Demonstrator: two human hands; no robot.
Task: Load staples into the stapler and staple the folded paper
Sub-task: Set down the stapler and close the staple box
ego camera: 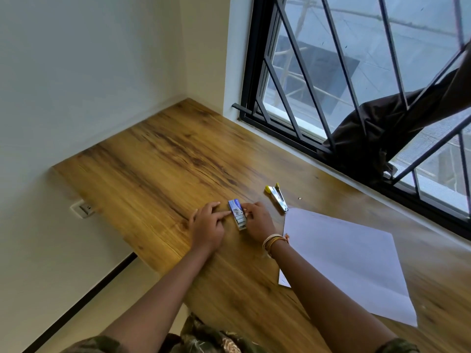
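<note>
Landmark: staple box [237,214], small and blue, flat on the wooden counter [158,159], tray slid partly out toward the wearer, strips of staples showing.
Paper [344,258]: white sheet, flat on the counter, nearer than the box and to its right; fold not discernible.
Left hand [205,225]: resting just left of the box, forefinger stretched out and pressing its side, other fingers loosely curled, gripping nothing.
Right hand [257,220]: just right of the box, fingertips pinched at the sleeve and tray; threads banded on the wrist.
Stapler [277,197]: beyond the box and to its right, silver with yellow ends, lying opened, apart from both hands.
Window grille [356,98]: far beyond the box, dark cloth draped through the bars.
Step in hand, judged: drawing out one strip of staples.
Advice: steady the sleeve from the left, lift a single strip squarely without snapping it, then carry it to the opened stapler channel.
</note>
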